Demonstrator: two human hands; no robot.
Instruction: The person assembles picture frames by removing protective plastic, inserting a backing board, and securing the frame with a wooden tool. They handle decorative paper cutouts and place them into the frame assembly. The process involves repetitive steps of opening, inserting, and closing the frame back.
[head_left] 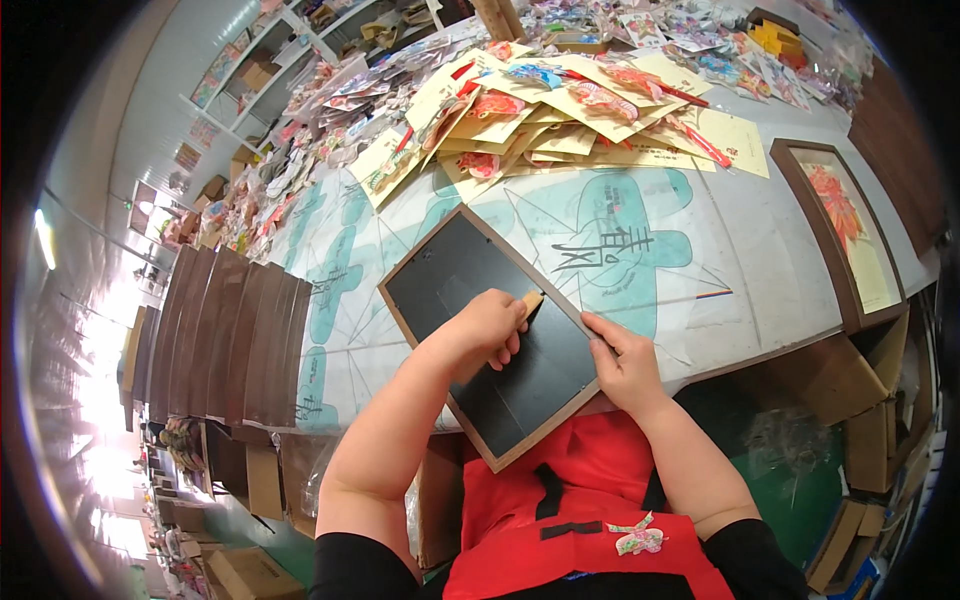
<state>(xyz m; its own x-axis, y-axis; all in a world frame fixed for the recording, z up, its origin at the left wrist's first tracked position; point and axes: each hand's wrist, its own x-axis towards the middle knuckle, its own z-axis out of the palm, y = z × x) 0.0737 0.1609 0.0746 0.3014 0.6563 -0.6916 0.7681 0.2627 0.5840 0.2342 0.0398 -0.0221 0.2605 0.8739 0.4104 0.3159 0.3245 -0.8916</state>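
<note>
A brown wooden picture frame [412,345] lies tilted in front of me, its black backing board [478,400] facing up. My left hand [490,325] is closed round a small flat tan piece [532,302], whose kind I cannot make out. That piece meets the backing close to the frame's right side, beside a small dark tab. My right hand [628,362] grips the frame's right edge, thumb on top and fingers along the outer side. The frame's lower corner rests near my red apron [560,480].
Cream cards [570,125] with colourful paper figures and red sticks are heaped on the printed table cover [740,260]. Brown frames [225,335] stand in a row at left. A finished frame [850,230] lies at right. Cardboard boxes [830,375] sit below the table.
</note>
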